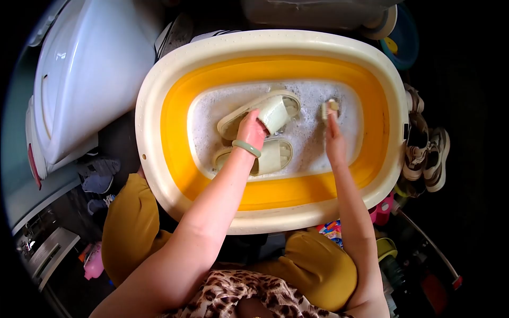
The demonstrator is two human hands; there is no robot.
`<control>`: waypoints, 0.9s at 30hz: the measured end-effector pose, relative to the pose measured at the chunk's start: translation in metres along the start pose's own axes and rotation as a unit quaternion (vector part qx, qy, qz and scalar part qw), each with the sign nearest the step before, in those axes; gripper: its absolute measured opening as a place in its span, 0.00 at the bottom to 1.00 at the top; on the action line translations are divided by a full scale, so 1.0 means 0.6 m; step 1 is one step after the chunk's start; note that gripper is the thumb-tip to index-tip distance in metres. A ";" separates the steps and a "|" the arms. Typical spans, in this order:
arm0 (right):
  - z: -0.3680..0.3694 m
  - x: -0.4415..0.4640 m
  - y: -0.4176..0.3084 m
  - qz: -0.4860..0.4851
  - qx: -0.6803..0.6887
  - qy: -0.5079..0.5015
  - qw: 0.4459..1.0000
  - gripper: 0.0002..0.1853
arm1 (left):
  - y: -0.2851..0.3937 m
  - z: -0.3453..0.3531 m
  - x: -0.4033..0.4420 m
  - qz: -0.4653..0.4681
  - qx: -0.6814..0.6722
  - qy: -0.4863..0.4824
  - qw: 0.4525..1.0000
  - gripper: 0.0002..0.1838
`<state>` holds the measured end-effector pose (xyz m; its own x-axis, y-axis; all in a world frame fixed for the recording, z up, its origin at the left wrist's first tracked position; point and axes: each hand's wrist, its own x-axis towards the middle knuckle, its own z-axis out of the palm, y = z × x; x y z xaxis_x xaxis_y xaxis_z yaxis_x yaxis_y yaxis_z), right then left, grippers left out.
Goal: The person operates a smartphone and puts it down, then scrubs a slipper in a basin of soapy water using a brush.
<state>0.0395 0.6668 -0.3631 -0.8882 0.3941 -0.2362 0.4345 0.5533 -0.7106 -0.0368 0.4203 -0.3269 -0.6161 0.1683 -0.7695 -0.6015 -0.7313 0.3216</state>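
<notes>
Two pale green slide sandals lie in a yellow and cream basin [270, 43] of foamy water. My left hand [251, 130], with a light green bangle at the wrist, grips the upper sandal [275, 114], its fingers at the strap opening. The lower sandal [273, 157] rests beneath and partly behind that hand and wrist. On the right side of the basin, apart from the sandals, my right hand [334, 140] holds a small scrub brush [325, 111] with pale bristles, over the suds. Fingers cover part of the brush.
Suds [310, 143] spread across the basin floor. Several shoes [436, 159] stand along the right side, near a pole [427, 238]. A large white fixture [101, 69] rises at the left. A clear container [318, 13] and a blue basin [407, 40] sit behind.
</notes>
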 end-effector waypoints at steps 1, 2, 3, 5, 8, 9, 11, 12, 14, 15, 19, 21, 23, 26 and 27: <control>0.006 -0.014 0.003 0.044 0.088 -0.060 0.993 0.22 | 0.000 -0.001 -0.001 0.017 0.039 -0.024 0.999 0.16; -0.004 -0.031 -0.045 0.101 0.170 -0.110 0.974 0.23 | -0.001 -0.001 -0.004 0.035 0.076 -0.047 0.995 0.16; -0.014 -0.050 -0.093 0.119 0.224 -0.130 0.958 0.23 | 0.000 0.005 -0.012 0.035 0.076 -0.045 0.995 0.16; -0.019 -0.075 -0.163 0.032 0.226 -0.130 0.965 0.23 | 0.002 0.024 -0.030 0.066 0.128 -0.137 0.980 0.16; -0.031 -0.099 -0.255 -0.091 0.058 -0.230 0.967 0.24 | -0.009 0.033 -0.033 0.036 0.156 -0.095 0.983 0.18; -0.019 -0.101 -0.262 -0.128 -0.005 -0.218 0.968 0.23 | -0.007 0.043 -0.037 0.008 0.144 -0.066 0.987 0.19; -0.013 -0.075 -0.261 -0.098 -0.074 -0.184 0.975 0.22 | -0.024 0.034 -0.037 0.098 0.263 -0.088 0.956 0.15; -0.006 -0.065 -0.259 -0.101 -0.073 -0.185 0.975 0.22 | -0.025 0.043 -0.035 0.118 0.251 -0.108 0.955 0.14; 0.001 -0.063 -0.248 -0.104 -0.027 -0.097 0.990 0.22 | -0.024 0.055 -0.042 0.129 0.238 -0.129 0.954 0.14; -0.009 -0.076 -0.270 -0.108 -0.056 -0.132 0.984 0.23 | -0.015 0.062 -0.045 0.070 0.218 -0.089 0.969 0.15; 0.008 -0.078 -0.234 -0.225 -0.023 -0.120 0.967 0.23 | -0.019 0.056 -0.051 0.137 0.284 -0.083 0.945 0.16; -0.004 -0.034 -0.201 -0.149 -0.010 -0.012 0.989 0.24 | -0.026 0.038 -0.038 0.156 0.268 -0.143 0.940 0.20; -0.018 -0.041 -0.216 -0.104 -0.016 -0.035 0.994 0.24 | -0.028 0.039 -0.041 0.155 0.267 -0.138 0.941 0.19; -0.007 -0.110 -0.308 -0.162 -0.049 -0.172 0.970 0.21 | -0.022 0.050 -0.044 0.076 0.152 -0.013 0.985 0.17; -0.004 -0.101 -0.297 -0.164 -0.048 -0.172 0.970 0.21 | -0.023 0.050 -0.045 0.077 0.152 -0.012 0.985 0.17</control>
<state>0.0162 0.5461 -0.2206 -0.9710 -0.0735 -0.2273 0.1179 0.6802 -0.7235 -0.0271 0.4454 -0.2941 -0.7221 0.0887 -0.6861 -0.6218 -0.5180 0.5874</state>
